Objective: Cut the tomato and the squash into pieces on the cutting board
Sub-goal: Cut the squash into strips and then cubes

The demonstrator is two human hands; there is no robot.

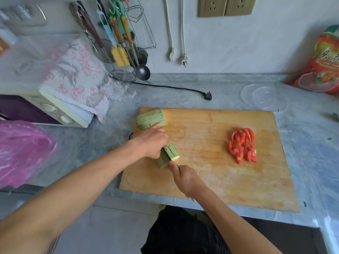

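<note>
Right now I see my left hand (153, 142) pressing down on a pale green squash piece (169, 154), fingers curled over it, at the left part of the wooden cutting board (211, 171). My right hand (185, 177) grips a knife (171, 157), forefinger laid along its spine; the dark blade sits lengthwise in the squash, which already shows lengthwise cuts and a pale yellow inside at its near end. 1 more squash block (151, 118), mottled green and also scored by cuts, lies at the board's far left corner, just beyond my left fingertips. Sliced tomato (242, 144) makes a red heap on the right part of the board, well apart from the squash.

The board rests on a grey marbled counter (183, 94). Behind it lie a black plug and cord (207, 95) and a clear plastic lid (264, 97). Utensils (117, 39) hang on the wall, with 2 sockets (225, 6) higher up. A pink plastic bag (23, 151) sits at far left.
</note>
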